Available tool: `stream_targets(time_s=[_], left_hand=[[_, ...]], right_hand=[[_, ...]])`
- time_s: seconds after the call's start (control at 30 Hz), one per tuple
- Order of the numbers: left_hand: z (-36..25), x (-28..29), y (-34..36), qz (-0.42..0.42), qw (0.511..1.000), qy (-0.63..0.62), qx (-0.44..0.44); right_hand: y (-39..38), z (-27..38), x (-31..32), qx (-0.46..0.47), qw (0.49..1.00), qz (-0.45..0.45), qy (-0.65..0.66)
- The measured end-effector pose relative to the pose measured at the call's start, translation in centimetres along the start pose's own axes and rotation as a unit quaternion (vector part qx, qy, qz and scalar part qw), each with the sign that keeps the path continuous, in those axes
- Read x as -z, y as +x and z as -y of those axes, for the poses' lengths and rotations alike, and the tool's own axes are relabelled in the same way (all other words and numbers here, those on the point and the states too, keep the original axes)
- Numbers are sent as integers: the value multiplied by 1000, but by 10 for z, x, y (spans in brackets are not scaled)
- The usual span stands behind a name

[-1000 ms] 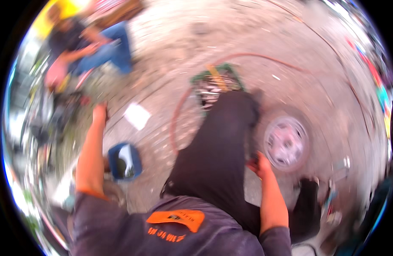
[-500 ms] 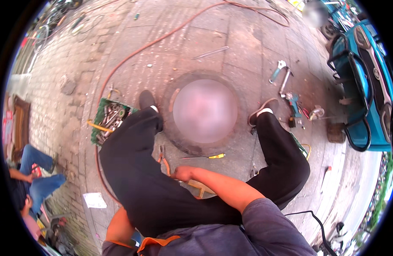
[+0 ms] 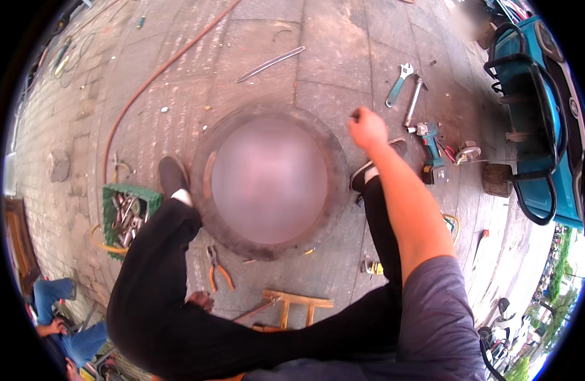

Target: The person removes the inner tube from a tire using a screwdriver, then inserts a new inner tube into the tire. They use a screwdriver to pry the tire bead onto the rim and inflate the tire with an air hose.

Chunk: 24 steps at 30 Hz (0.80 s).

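My right hand [image 3: 370,129] reaches forward beside my right shoe, its fingers curled closed; anything inside them is hidden. Beneath my left thigh, part of my left hand [image 3: 200,300] shows in shadow near orange-handled pliers [image 3: 219,270], with its grip hidden. A dark tyre [image 3: 334,184] lies flat between my feet, its round middle blurred. Beyond the right hand are a teal-handled adjustable wrench [image 3: 399,86], a hammer [image 3: 415,103] and a teal cordless impact driver [image 3: 430,149]. A small yellow piece [image 3: 309,251] shows at the tyre's near edge.
A green crate [image 3: 154,198] of metal tools stands by my left leg. A wooden stool frame [image 3: 305,301] sits between my thighs. A metal bar [image 3: 270,64] and red hose [image 3: 172,63] lie ahead. At right are a wooden block [image 3: 497,180] and teal vehicle [image 3: 562,165]. Someone sits far left.
My right hand has swung from near the pliers forward and right, past the tyre. Part of my left hand now shows under the thigh. The view has shifted, exposing more of the stool frame.
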<state>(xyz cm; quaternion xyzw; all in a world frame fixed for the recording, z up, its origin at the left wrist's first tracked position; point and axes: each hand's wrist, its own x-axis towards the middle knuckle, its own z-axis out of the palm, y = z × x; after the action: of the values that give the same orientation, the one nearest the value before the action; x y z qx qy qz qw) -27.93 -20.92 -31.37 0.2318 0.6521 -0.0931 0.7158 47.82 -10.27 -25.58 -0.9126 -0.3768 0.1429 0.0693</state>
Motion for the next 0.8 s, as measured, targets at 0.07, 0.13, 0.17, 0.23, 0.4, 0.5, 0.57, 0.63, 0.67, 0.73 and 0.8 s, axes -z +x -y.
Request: stream_targets(time_s=[0.07, 0.13, 0.17, 0.23, 0.4, 0.5, 0.57, 0.63, 0.67, 0.73, 0.8], left_hand=[[107, 95, -55, -46, 994, 20, -93], [96, 55, 18, -79, 926, 369, 27], [106, 53, -74, -178, 877, 443, 61], [90, 36, -102, -166, 812, 542, 135], [65, 72, -66, -97, 906, 410, -41], [42, 62, -111, 8, 799, 562, -214], [8, 24, -86, -180, 965, 133, 136], [24, 24, -101, -191, 931, 301, 75], [9, 16, -96, -174, 900, 397, 44], [18, 15, -95, -175, 881, 438, -26], [-9, -2, -83, -166, 864, 474, 35]], right_hand=[[72, 34, -53, 27, 999, 19, -1], [102, -97, -24, -81, 990, 5, -115], [141, -34, -70, -17, 998, -5, -56], [188, -62, -84, -2, 997, -37, -66], [289, -200, -66, 83, 972, -93, -200], [275, -116, -109, 14, 971, 7, -238], [267, -123, -89, 29, 965, -75, -251], [247, -97, -97, 18, 977, -50, -204], [233, -87, -95, 14, 982, -38, -186], [205, -75, -101, 79, 988, -94, -90], [167, -70, -99, 127, 983, -120, -47]])
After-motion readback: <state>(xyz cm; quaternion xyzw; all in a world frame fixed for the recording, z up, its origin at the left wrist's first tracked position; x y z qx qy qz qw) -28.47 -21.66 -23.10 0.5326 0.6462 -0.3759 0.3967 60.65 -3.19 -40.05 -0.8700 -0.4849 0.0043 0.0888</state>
